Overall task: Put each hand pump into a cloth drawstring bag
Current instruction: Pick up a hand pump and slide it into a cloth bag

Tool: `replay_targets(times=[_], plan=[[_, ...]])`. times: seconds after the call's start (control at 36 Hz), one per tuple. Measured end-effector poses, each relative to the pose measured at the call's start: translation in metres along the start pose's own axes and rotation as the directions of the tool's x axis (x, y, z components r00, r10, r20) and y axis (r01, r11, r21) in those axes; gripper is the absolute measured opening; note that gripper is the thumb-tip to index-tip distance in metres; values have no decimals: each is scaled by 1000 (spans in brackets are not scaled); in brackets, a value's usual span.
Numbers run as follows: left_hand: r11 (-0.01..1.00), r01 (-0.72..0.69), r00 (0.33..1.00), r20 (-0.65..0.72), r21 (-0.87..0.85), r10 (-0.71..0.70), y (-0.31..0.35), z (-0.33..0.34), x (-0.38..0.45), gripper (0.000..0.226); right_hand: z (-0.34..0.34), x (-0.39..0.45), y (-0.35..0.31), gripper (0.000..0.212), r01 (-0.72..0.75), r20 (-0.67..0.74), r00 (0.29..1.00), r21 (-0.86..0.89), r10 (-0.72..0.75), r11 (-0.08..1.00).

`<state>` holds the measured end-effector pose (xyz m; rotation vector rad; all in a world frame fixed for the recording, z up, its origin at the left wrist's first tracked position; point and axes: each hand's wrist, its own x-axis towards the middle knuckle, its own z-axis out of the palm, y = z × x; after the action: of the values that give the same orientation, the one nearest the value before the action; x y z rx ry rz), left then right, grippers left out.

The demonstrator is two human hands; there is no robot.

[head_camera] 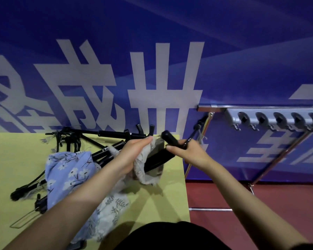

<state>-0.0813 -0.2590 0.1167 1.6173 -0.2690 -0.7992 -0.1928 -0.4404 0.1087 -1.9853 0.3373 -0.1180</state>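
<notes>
head cam: left hand (134, 152) grips the rim of a pale cloth drawstring bag (148, 175), holding its mouth open above the yellow table (166, 199). right hand (190, 150) is curled round a black hand pump (161, 156) near its handle end, w/ the barrel's lower part inside the bag mouth. left of the grip lie more black pumps (105, 133) and a blue floral bag (67, 175).

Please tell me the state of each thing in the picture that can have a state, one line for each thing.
Left hand: grips the bag's rim.
Right hand: grips the pump's top end.
Pale grey cloth drawstring bag: mouth held open.
Black hand pump: barrel partly inside the bag.
Blue floral cloth bag: lying crumpled on the yellow table.
Other black pumps: lying unbagged.
</notes>
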Motion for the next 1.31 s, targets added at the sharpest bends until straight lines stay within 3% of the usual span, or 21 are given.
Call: replay_targets(times=[0.11, 0.25, 0.33, 0.44, 0.5, 0.61, 0.69, 0.75, 0.81, 0.83, 0.89, 0.94, 1.06, 1.17, 1.31], plan=[[994, -15, 1000, -21, -113, 12, 9, -2, -1, 37, 15, 5, -8, 26, 52, 28, 999, -248, -46, 967], [990, -72, 997, -40, -124, 68, 16, -7, -14, 27, 19, 6, -27, 26, 108, 97, 990, -59, -102, 992], [994, -107, 989, -104, -34, 103, 14, -5, -20, 24, 20, 9, -36, 24, 134, 132, 984, -76, -123, 988], [961, -177, 967, -143, 211, 210, 13, -3, -25, 20, 25, 14, -42, 22, 199, 108, 976, -90, -189, 976], [959, -192, 966, -135, 207, 223, 12, -6, -26, 24, 30, 15, -44, 21, 214, 95, 974, -80, -206, 974], [984, -175, 959, -222, 26, 177, 9, -17, -22, 16, 38, 14, -39, 30, 135, -61, 990, 240, -124, 961], [977, -161, 940, -323, -143, 107, 5, -24, -17, 15, 48, 10, -21, 29, 127, -264, 964, 329, -38, 936], [959, -146, 933, -355, -242, 53, 4, -27, -18, 17, 59, 2, -4, 41, 49, -274, 961, 307, 39, 951], [942, -110, 926, -378, -318, -19, 2, -30, -19, 22, 73, -4, 17, 61, -117, -142, 980, 172, 142, 978], [932, -107, 920, -390, -346, -39, 1, -31, -20, 27, 79, -8, 28, 58, -182, -34, 982, 55, 184, 982], [919, -109, 904, -422, -378, -66, -3, -32, -21, 33, 89, -15, 42, 21, -232, 94, 964, -163, 249, 959], [916, -120, 885, -459, -383, -76, -8, -33, -22, 32, 91, -18, 48, 26, -243, 73, 962, -216, 264, 946], [919, -113, 873, -480, -377, -89, -13, -34, -27, 21, 77, -14, 42, 33, -325, 51, 944, -37, 326, 945], [941, -135, 864, -502, -310, -41, -13, -42, -31, 29, 52, -4, 15, 38, -329, 129, 944, 384, 303, 863], [976, -201, 897, -416, -82, 149, -7, -34, -42, 24, 37, 18, -18, 17, -324, 163, 945, 589, 283, 741]])
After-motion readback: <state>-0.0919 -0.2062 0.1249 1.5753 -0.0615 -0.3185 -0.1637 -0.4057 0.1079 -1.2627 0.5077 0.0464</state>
